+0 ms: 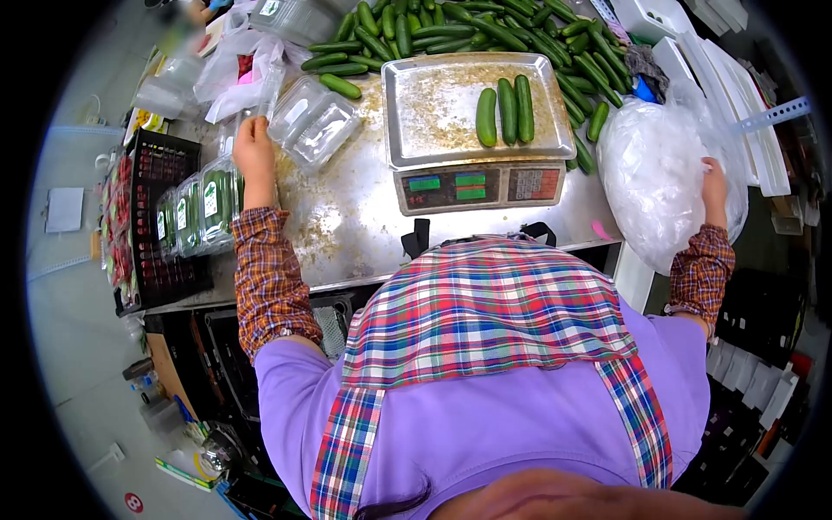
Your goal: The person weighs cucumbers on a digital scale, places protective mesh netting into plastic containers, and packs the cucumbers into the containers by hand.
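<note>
Three cucumbers [505,111] lie side by side on the metal pan [425,130] of a weighing scale [481,187], its green displays lit. My left hand [254,158] is closed at the left, beside a clear plastic container [315,123] and below a thin white plastic bag [227,82]; what its fingers hold, if anything, I cannot make out. Just under it stand clear packs of cucumbers [192,211] with white labels. Over on the right, my right hand [713,184] pinches the edge of a big clear plastic bag [654,169], whose contents are hard to tell.
A large heap of loose cucumbers [485,28] covers the back of the metal table [334,234]. A black crate [165,156] stands at the left edge, with red-filled packs beyond it. White foam boxes [732,113] and a perforated metal post [776,113] are at the right.
</note>
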{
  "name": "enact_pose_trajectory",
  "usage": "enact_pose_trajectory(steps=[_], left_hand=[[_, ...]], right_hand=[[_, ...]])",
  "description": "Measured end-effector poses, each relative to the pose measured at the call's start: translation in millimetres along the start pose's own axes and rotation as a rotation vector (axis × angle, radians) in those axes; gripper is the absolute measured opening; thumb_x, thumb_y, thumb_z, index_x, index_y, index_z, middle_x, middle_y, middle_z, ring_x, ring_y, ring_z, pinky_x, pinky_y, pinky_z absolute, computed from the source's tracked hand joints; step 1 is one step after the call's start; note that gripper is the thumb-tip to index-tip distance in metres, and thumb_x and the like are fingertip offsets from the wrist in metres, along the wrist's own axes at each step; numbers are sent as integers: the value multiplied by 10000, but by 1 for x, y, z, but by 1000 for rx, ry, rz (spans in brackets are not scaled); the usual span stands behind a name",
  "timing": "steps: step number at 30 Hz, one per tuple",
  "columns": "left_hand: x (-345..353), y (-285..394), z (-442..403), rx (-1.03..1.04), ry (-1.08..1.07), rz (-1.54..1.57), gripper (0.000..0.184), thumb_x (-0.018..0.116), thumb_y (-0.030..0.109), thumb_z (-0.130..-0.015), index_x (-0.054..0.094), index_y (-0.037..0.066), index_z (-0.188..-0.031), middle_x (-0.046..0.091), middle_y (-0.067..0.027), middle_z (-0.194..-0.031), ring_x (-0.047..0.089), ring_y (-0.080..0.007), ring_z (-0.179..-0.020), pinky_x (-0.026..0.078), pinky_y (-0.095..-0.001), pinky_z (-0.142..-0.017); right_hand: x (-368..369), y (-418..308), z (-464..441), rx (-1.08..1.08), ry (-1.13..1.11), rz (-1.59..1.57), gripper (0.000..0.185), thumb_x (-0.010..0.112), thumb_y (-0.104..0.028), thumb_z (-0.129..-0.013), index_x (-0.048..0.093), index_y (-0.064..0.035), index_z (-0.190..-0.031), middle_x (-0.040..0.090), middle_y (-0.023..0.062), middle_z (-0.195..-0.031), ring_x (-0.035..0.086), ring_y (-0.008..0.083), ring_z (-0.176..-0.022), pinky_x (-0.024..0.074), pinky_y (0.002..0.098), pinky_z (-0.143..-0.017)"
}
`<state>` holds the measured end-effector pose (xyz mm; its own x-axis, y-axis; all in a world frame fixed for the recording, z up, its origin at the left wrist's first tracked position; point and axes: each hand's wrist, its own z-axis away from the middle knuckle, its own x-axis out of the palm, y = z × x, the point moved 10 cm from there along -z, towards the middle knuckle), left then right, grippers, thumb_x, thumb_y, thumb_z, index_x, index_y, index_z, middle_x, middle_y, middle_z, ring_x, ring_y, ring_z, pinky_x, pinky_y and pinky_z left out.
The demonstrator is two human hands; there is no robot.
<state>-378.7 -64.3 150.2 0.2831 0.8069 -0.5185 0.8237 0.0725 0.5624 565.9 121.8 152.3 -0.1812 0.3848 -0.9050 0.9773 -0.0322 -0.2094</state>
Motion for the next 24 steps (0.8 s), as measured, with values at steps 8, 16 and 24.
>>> enact_pose_trajectory(steps=[8,16,24], left_hand=[[-38,106,142,373,-47,-397,25,687,165,-769,662,168,-771,609,11,-730,525,-194,-693,340,-354,-724],[18,78,272,-31,-712,-223,344,730,305,-732,638,59,-955,635,-113,-930,581,-294,-862,395,-431,-800],[0,195,244,-659,-513,1044,418,626,72,-864,507,29,-1262,557,-65,-1114,574,-132,-956,476,-251,-795]], right_hand=[[-186,-75,58,81,694,-477,278,524,-170,-911,610,-24,-1132,621,83,-783,580,206,-702,476,301,-650],[-117,-317,125,59,157,-1569,370,455,-235,-959,507,44,-1196,573,126,-1110,552,220,-1079,480,355,-888],[70,-532,318,75,-1576,-1623,235,604,-139,-885,529,-67,-1095,616,27,-922,604,111,-825,502,259,-711]])
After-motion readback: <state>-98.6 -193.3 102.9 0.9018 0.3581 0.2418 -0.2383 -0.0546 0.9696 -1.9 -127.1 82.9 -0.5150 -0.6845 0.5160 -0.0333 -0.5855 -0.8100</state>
